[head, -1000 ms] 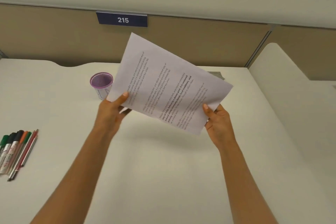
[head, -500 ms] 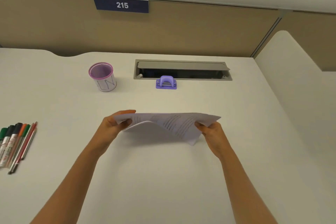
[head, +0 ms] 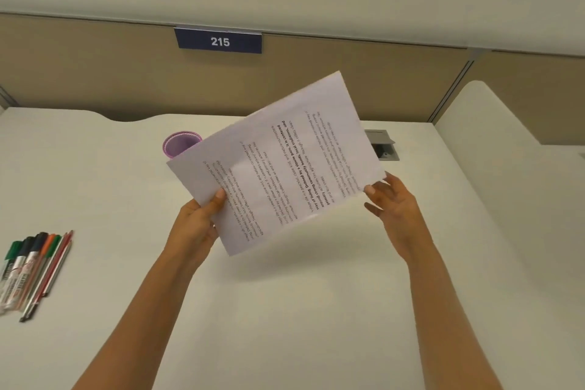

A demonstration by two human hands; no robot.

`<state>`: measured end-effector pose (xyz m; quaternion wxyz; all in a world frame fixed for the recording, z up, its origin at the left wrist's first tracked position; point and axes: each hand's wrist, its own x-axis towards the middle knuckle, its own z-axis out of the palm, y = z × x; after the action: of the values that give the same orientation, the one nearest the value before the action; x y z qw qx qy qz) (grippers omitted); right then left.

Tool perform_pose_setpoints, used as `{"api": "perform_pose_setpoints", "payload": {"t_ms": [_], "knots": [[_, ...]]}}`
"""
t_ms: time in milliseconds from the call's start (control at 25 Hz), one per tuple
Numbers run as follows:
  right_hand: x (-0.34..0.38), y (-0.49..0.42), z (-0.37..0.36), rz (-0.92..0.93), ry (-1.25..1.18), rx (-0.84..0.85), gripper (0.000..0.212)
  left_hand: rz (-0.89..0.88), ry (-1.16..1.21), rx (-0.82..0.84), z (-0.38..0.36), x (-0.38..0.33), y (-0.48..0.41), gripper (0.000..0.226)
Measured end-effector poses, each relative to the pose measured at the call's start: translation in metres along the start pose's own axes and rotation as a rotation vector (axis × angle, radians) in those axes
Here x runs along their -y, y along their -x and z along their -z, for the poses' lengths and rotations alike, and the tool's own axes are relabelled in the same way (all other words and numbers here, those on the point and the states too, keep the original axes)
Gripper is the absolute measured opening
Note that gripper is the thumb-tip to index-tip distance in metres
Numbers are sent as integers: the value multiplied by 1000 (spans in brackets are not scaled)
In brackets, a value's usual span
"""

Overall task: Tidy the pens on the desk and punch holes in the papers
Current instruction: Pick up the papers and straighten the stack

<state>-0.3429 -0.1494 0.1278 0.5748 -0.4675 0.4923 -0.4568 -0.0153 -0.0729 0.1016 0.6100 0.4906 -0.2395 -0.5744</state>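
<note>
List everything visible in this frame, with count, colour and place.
papers: one stack, sheet count unclear, white with black print, held up over the desk
cup: one, purple, far left of centre, partly behind the papers
pens: about seven, green, black, orange, red and grey, in a row at the left edge
cable hatch: one, grey, open, at the desk's back, mostly hidden
desk: one, white
number plate: one, dark blue, reads 215, on the beige partition
left hand: grips the papers' lower edge
right hand: fingers loose at the papers' right corner

White desk (head: 285,310) with pens (head: 33,269) at left, purple cup (head: 177,146) farther back.
</note>
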Motion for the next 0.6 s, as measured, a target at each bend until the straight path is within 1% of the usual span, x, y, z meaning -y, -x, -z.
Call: {"api": "perform_pose_setpoints", "payload": {"t_ms": [40,120,200,240,320,400,480,520,600], "knots": [[-3,6,-6,-30,-118,-13,56,9,78,9,-5,2,2,29],[-14,21,-34,-88,-288,63,54,25,202,23,-21,11,7,33],[-18,32,-69,-68,-348,167,53,52,301,29,-38,25,13,35],[-18,34,-84,-32,-372,196,49,64,331,50,-45,33,17,34],[-15,34,-98,16,-386,148,35,94,333,92,-55,48,24,29],[-7,32,-93,36,-302,63,29,105,263,63,-52,50,27,29],[0,28,-77,75,-142,53,26,55,116,12,-38,35,18,38],[4,27,-68,88,-76,59,25,8,5,20,-29,21,11,42],[12,24,-54,105,-6,81,21,-101,-234,117,-21,-11,1,43]]}}
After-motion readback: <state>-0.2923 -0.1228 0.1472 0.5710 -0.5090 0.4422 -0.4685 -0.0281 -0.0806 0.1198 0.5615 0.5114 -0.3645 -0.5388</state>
